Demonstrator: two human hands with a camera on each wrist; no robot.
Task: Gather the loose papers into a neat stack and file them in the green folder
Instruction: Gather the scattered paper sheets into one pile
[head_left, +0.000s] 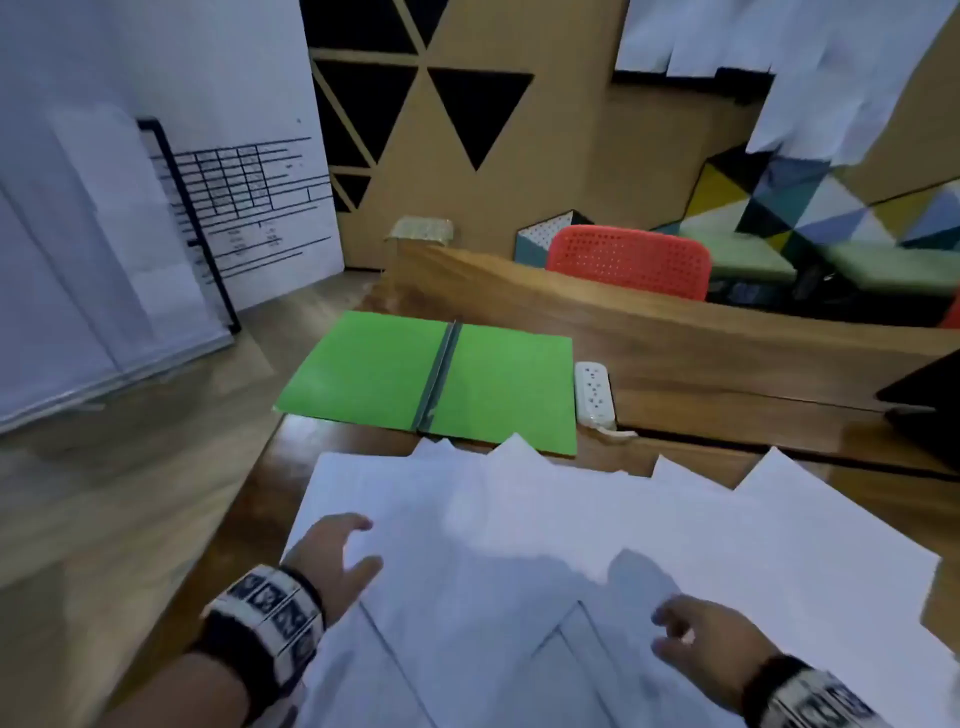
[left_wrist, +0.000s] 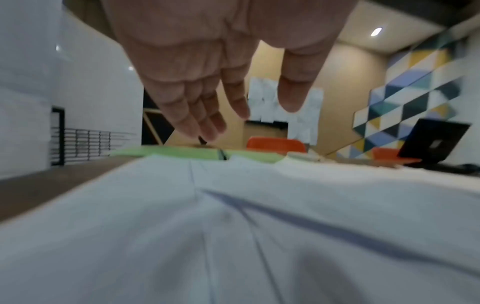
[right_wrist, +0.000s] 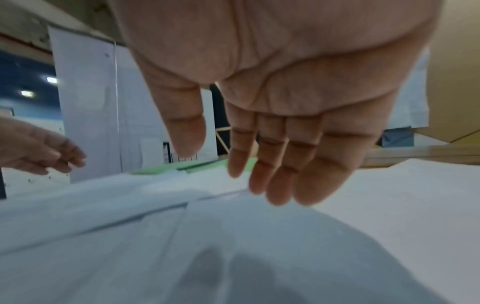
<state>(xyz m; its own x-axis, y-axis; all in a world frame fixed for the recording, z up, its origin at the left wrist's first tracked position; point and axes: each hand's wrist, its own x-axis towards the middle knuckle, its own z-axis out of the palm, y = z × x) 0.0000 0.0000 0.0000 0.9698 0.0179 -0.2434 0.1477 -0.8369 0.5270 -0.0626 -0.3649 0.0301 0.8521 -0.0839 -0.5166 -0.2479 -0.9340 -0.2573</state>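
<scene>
Several loose white papers (head_left: 545, 530) lie fanned and overlapping on the wooden desk (head_left: 727, 374) in front of me. Beyond them the green folder (head_left: 431, 379) lies spread flat, its dark spine in the middle. My left hand (head_left: 345, 553) hovers over the left side of the papers (left_wrist: 233, 226) with fingers (left_wrist: 197, 115) straight and nothing held. Over the sheets' near right part my right hand (head_left: 691, 636) hangs palm down, fingers (right_wrist: 280, 170) relaxed just above the papers (right_wrist: 207, 236). The green folder (left_wrist: 182, 153) shows as a thin strip behind the sheets, and in the right wrist view too (right_wrist: 197, 167).
A white power strip (head_left: 594, 392) lies right of the folder. A raised wooden divider (head_left: 623, 306) runs behind it, with an orange chair (head_left: 631, 260) beyond. A dark laptop (head_left: 924, 395) sits at the far right. The desk's left edge drops to the floor (head_left: 130, 467).
</scene>
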